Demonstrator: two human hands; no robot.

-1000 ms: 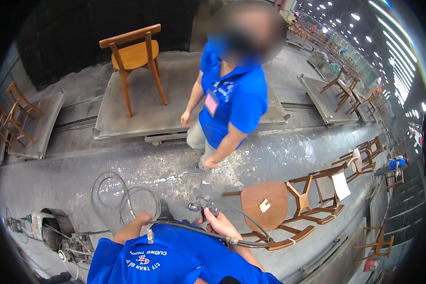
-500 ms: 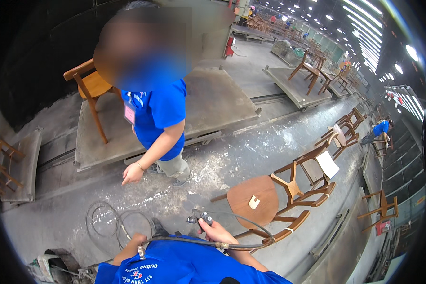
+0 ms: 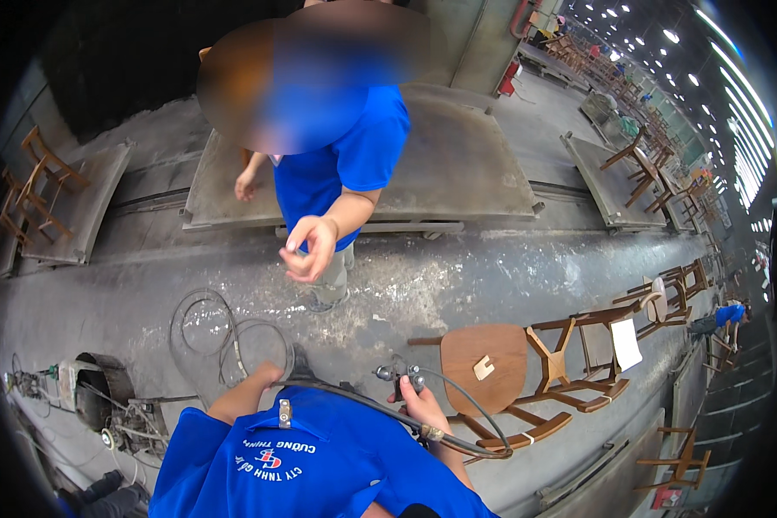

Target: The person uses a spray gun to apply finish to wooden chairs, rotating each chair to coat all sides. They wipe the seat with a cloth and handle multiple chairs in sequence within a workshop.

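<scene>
At the lower middle, my right hand [image 3: 423, 406] is closed around a metal spray gun [image 3: 399, 373] with rounded knobs. A dark hose [image 3: 380, 410] crosses the front of my blue shirt, passes my right forearm and loops back up to the gun. My left hand [image 3: 269, 373] is at my left side, close to that hose; its fingers do not show clearly. Right of the gun, a brown wooden chair seat [image 3: 482, 367] bears a small pale notched piece [image 3: 484, 368]. Facing me, a person in a blue shirt holds out a hand [image 3: 311, 249], apart from mine.
A coiled hose [image 3: 224, 332] lies on the floor at left, near a machine with a drum [image 3: 104, 388]. Wooden chairs [image 3: 548, 354] form a row at right, one with a white sheet [image 3: 626, 345]. Low platforms [image 3: 457, 160] stand beyond; another worker [image 3: 729, 315] is far right.
My view has turned, shifting the chairs rightward and down in the picture. The person opposite has raised their lowered hand toward me. The spray gun stays in my right hand.
</scene>
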